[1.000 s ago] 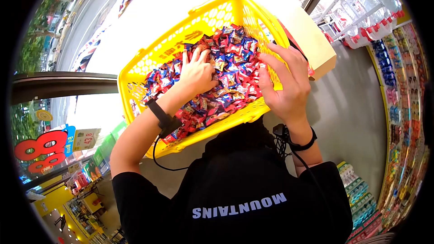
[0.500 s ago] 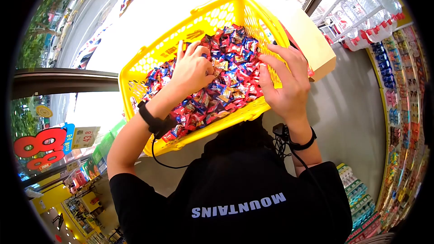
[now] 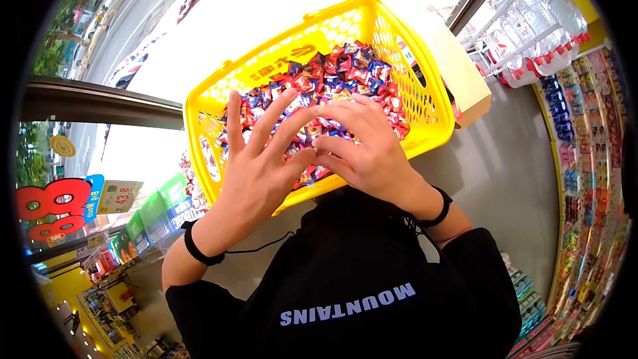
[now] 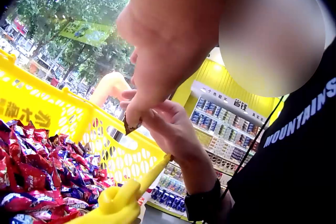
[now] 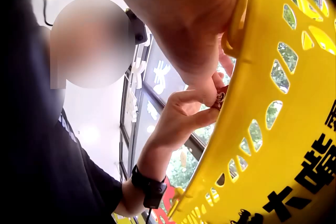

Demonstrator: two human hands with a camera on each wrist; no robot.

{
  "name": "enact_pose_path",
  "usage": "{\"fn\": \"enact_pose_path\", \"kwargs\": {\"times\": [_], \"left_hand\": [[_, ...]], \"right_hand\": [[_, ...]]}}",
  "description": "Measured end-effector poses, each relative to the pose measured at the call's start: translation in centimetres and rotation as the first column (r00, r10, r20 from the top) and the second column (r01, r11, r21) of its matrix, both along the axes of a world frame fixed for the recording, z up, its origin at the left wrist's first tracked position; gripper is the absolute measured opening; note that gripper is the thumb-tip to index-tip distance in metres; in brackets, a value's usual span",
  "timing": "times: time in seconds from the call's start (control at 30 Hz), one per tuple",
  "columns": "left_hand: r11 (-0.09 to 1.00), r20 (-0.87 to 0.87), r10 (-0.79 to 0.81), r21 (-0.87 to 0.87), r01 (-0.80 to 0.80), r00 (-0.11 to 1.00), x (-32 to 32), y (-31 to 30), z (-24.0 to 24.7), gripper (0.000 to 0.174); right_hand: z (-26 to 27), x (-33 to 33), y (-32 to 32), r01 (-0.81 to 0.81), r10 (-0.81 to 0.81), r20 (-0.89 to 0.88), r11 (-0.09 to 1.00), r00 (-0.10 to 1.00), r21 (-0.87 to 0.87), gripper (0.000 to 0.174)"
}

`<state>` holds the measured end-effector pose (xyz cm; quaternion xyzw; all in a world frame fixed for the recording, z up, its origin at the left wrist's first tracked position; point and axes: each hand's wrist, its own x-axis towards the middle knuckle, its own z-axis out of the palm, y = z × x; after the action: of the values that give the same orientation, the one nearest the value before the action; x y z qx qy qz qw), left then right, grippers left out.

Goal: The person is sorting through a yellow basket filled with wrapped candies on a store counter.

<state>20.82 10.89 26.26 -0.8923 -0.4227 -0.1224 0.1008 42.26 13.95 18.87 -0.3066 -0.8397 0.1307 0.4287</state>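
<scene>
A yellow plastic basket [image 3: 432, 134] holds a heap of small candies [image 3: 352, 70] in red and blue wrappers. Over its near side my left hand [image 3: 256, 166] and right hand [image 3: 375, 153] meet, fingertips together. Between them is one small wrapped candy [image 5: 220, 99], seen reddish in the right wrist view. Thumb and index finger of my left hand pinch it, the other fingers spread. My right thumb and fingers pinch it from the other side. In the head view the fingers mostly hide this candy; the left wrist view shows a dark wrapper corner below the fingertips.
A cardboard box [image 3: 468, 86] stands right of the basket, near bottled water packs [image 3: 531, 33]. Stocked shelves [image 3: 585, 179] line the right side. To the left are a window frame [image 3: 100, 103], a red price sign [image 3: 56, 203] and green boxes [image 3: 156, 209].
My left hand has come up out of the candies with one candy. The right hand has left the basket's right side and joined it. The basket sits slightly farther right in view.
</scene>
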Motion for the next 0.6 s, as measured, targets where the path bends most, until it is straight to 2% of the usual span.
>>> {"fn": "enact_pose_path", "kwargs": {"times": [0.03,0.17,0.27,0.3,0.4,0.6], "left_hand": [[0.999,-0.001,-0.005,0.038,0.005,1.0,-0.6,-0.7,-0.3,0.008],[0.995,0.038,0.05,0.083,-0.053,0.998,-2.4,-3.3,-1.2,0.01],[0.99,0.133,0.118,0.059,-0.126,0.984,-3.4,-4.5,-2.3,0.016],[0.982,0.163,0.176,0.034,-0.184,0.971,-3.5,-4.7,-2.5,0.024],[0.983,0.254,0.184,-0.025,-0.184,0.95,-4.8,-5.7,-3.4,0.028],[0.962,0.255,0.245,0.053,-0.266,0.935,-6.7,-7.7,-5.2,0.012]], "right_hand": [[0.5,-0.6,-0.3,-0.036,0.035,-0.044,0.999,0.998,-0.024,0.019],[0.7,-1.8,-0.8,-0.106,0.108,-0.05,0.994,0.993,0.038,0.014],[-0.2,-3.1,-1.2,-0.171,0.179,-0.08,0.98,0.981,0.1,0.016],[-0.1,-3.2,-1.4,-0.181,0.19,-0.048,0.973,0.981,0.146,0.017],[-0.7,-4.3,-1.9,-0.221,0.235,-0.055,0.958,0.971,0.183,0.018],[-1.1,-5.8,-2.4,-0.284,0.275,0.085,0.953,0.958,0.108,0.019]]}}
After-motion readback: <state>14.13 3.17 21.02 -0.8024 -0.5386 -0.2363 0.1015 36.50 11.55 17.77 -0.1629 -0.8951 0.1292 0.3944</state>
